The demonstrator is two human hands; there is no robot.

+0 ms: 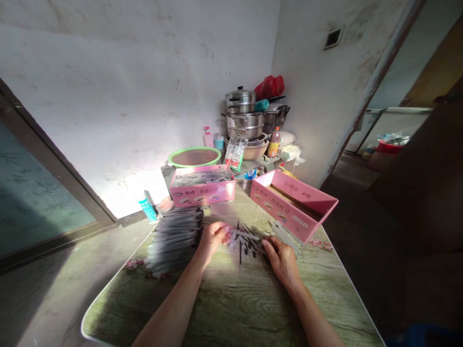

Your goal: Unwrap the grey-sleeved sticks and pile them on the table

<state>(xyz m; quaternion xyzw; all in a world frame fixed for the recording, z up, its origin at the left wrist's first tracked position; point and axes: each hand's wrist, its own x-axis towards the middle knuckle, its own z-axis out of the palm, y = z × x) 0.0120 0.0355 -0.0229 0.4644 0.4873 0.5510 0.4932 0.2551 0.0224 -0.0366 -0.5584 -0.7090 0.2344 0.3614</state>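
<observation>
Between my hands stretches a slim pale strip [245,234], perhaps a narrow sleeve; its exact kind is too blurred to tell. My left hand [214,239] is closed in a pinch on its left end. The fingers of my right hand [282,258] are closed at its right end, thumb toward me. Beneath the strip lies a loose scatter of thin dark sticks [249,246] on the table. Left of my left hand is a large stack of slim grey sleeved pieces [173,243]. Several flat clear sleeves [284,233] lie just beyond my right hand.
A pink box [202,195] filled with similar slim pieces stands behind the stack. Another pink box [280,212] sits tilted at the right. Behind are a green-rimmed round sieve [194,165], stacked steel pots [244,125] and a bottle [274,143]. The wood-patterned table [238,308] has a rounded front-left corner.
</observation>
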